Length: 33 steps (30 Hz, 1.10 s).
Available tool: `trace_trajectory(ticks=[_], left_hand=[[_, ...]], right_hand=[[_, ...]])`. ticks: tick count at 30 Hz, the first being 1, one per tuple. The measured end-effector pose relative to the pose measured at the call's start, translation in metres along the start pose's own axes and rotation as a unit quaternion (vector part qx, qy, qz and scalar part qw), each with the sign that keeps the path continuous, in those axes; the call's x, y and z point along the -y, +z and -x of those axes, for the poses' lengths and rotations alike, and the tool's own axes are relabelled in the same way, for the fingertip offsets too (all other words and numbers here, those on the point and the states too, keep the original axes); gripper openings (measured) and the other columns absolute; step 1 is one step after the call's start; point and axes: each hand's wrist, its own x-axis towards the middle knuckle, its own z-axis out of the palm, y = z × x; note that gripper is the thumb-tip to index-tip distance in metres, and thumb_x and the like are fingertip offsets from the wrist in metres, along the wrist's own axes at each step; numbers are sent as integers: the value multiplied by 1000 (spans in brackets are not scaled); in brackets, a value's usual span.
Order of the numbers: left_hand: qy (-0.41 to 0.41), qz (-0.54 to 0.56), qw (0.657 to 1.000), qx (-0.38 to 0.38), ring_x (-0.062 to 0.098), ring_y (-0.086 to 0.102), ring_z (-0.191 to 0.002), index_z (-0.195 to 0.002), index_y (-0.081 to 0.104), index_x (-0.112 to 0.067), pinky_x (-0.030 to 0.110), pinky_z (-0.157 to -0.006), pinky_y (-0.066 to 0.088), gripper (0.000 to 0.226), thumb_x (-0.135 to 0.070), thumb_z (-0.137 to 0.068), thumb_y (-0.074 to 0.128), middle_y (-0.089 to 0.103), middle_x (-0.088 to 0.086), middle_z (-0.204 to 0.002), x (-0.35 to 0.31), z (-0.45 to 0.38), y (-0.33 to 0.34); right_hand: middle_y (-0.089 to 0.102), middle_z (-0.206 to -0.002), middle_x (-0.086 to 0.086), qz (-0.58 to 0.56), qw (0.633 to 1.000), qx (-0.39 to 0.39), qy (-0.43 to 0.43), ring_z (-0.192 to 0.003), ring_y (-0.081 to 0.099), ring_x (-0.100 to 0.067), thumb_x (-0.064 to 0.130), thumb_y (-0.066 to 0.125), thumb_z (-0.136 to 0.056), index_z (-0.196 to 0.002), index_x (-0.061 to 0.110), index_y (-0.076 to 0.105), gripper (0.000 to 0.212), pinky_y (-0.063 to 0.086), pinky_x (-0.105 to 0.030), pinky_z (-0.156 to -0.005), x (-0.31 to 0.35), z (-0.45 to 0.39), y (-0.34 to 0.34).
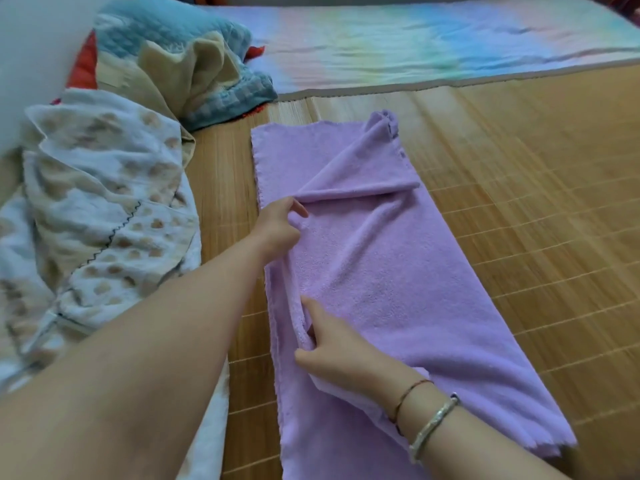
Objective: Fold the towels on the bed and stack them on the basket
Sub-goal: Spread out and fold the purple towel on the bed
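- Towel, lilac, lies lengthwise on the bamboo mat, far part folded back into a slanted flap.
- Left hand pinches the towel's left edge just below that flap.
- Right hand grips the same edge nearer the person, fingers curled into the cloth.
- Heap of laundry sits along the mat's left edge, beside the towel.
- Pastel sheet covers the bed's far side.

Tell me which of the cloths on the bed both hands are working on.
The purple towel, spread on the bamboo mat. The left hand and right hand pinch its left edge. The white spotted cloth and blue quilted one lie untouched.
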Motion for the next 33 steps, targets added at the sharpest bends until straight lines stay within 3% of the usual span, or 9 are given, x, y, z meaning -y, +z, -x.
trace_trajectory(ticks=[5, 7, 11, 13, 17, 22, 27, 30, 33], left_hand=[[38, 44, 998, -26, 23, 41, -125, -128, 46, -4, 12, -93, 27, 64, -2, -64, 56, 41, 13, -134, 17, 20, 14], [32, 67, 996, -57, 16, 36, -121, -136, 35, -4, 7, -94, 20, 75, -2, -68, 65, 27, 13, -138, 13, 43, 18], [-118, 105, 987, -18, 18, 43, -115, -132, 32, -10, 24, -100, 36, 84, -9, -62, 78, 33, 10, -131, 20, 94, 26], [-178, 116, 977, 9, 27, 55, -108, -116, 43, -8, 34, -90, 46, 63, -10, -62, 74, 51, 13, -119, 26, 119, 30], [-229, 72, 971, 6, 25, 56, -86, -96, 53, -6, 31, -67, 42, 31, -10, -69, 69, 60, 11, -98, 21, 174, 36], [-295, 134, 946, 0, 22, 53, -70, -75, 47, -15, 31, -62, 44, 27, -15, -68, 73, 57, 5, -77, 9, 205, 40], [-345, 184, 912, 119, 16, 45, -47, -72, 46, -15, 25, -51, 42, 28, -24, -77, 72, 49, 3, -57, 1, 225, 43], [-355, 231, 895, 143, 17, 62, -73, -92, 60, -13, 32, -70, 55, 22, -25, -78, 72, 63, 5, -81, 7, 242, 46], [-361, 281, 876, 152, 19, 62, -101, -105, 60, -13, 40, -93, 52, 37, -28, -75, 77, 65, 4, -108, 17, 251, 46]], right_hand=[[63, -83, -13, 14, 1000, 13, -18, -78, 58, -29, 14, 50, -81, -124, 17, 43, 43, 48, -43, -72, -6, 0, 12], [65, -88, -8, 22, 999, 36, -23, -80, 58, -24, 14, 51, -83, -126, 21, 44, 44, 48, -39, -75, -5, 4, 13], [62, -105, 1, 63, 997, 34, -14, -93, 56, -14, 14, 56, -82, -125, 21, 46, 45, 48, -34, -84, -6, 25, 5], [54, -112, -2, 180, 984, 16, 5, -105, 51, -20, 20, 58, -80, -122, 18, 43, 45, 45, -38, -87, -10, 40, -3], [50, -115, -7, 330, 940, 45, 70, -111, 47, -29, 29, 60, -78, -114, 14, 43, 43, 41, -37, -83, -15, 64, -15], [61, -91, 0, 250, 965, 55, 52, -87, 57, -24, 26, 52, -81, -93, 19, 51, 14, 43, -34, -67, -6, 84, -10], [53, -68, 8, 115, 991, 47, 52, -67, 50, -12, 22, 56, -82, -72, 24, 50, 12, 43, -29, -63, -10, 93, 9], [64, -75, 6, 41, 993, 43, 105, -71, 55, -11, 28, 57, -75, -73, 26, 58, 3, 44, -25, -64, -17, 96, 15], [68, -84, 3, 32, 991, 43, 120, -78, 58, -14, 29, 53, -72, -80, 22, 64, 15, 50, -33, -73, -22, 101, 18]])
